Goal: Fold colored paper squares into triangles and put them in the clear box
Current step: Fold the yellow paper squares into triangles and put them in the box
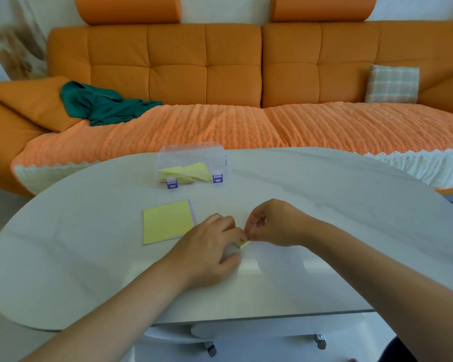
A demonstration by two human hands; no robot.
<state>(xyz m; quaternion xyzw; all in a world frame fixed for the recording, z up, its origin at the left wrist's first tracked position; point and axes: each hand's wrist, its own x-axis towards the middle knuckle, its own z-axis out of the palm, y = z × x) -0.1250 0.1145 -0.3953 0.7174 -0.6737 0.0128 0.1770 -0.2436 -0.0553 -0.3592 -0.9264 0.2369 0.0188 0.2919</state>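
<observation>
paper: yellow sheet (243, 243), thin, light, limp, creases readily; nearer the person than the clear box (194, 150), mostly hidden under the hands.
left hand (209, 246): flat, pressing the sheet down.
right hand (275, 222): pinching its corner.
grip advice: take it by the edges.

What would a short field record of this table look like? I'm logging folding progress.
left hand: presses flat on the yellow sheet
right hand: pinches that sheet's corner
yellow sheet: mostly hidden under the hands
paper stack: yellow on top, left of the hands
clear box: behind, holds yellow triangles
</observation>
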